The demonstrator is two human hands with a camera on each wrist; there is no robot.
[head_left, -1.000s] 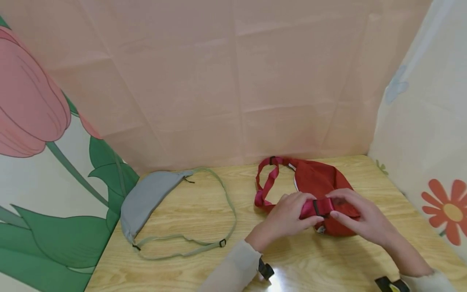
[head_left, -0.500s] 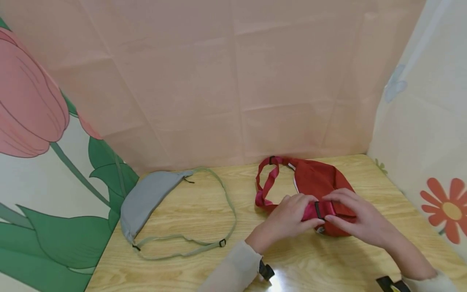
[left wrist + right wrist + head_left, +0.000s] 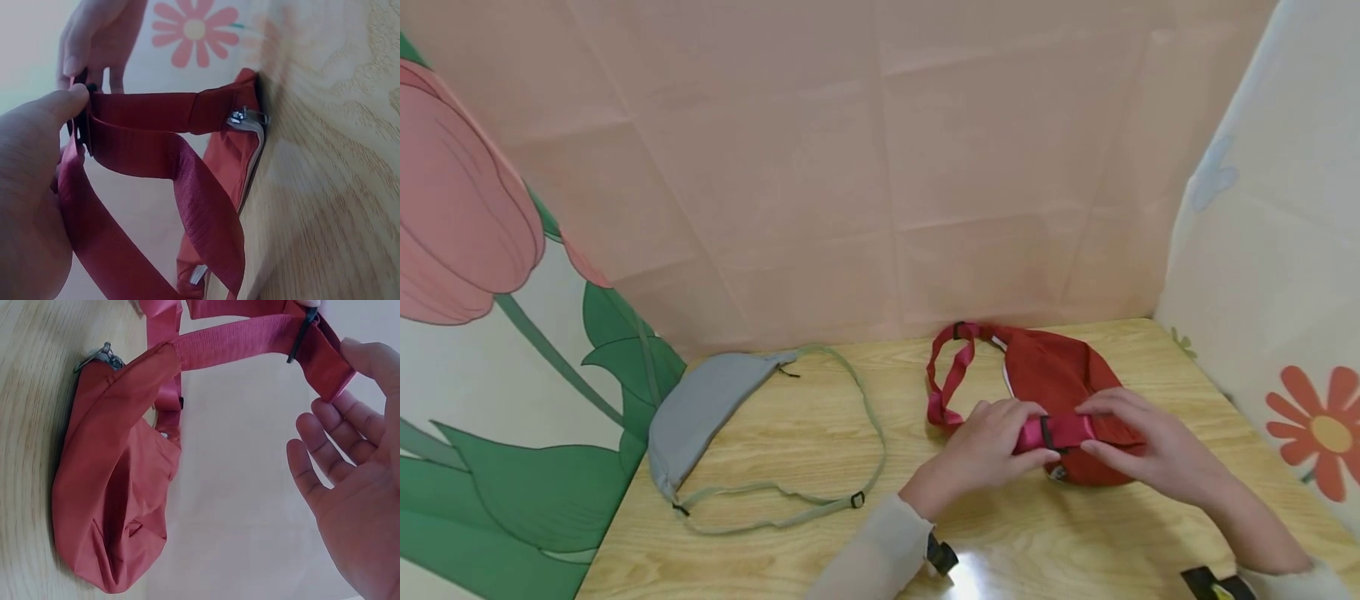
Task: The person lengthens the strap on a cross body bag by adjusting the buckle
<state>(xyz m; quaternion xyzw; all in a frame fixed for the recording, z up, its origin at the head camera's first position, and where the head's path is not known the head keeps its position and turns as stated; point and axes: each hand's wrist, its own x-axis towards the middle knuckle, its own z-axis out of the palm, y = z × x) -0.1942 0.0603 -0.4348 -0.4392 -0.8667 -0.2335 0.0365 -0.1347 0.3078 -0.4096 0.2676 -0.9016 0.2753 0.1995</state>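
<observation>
pale wood-grain tabletop, backed by a creased pink sheet. left hand pinches a crimson woven strap at its black plastic slider; right hand pinches the strap's folded end. attached red fabric waist bag lies on the tabletop just beyond. grey crescent-shaped fabric bag, pale-green strap looped, lies well apart, to the left.

Head camera up high and back, facing forward and down over the bench. Left wrist, in close, tipped sideways, looks toward the red flower, shared with the head; right wrist, also near, tips oppositely. All three catch the red bag!
</observation>
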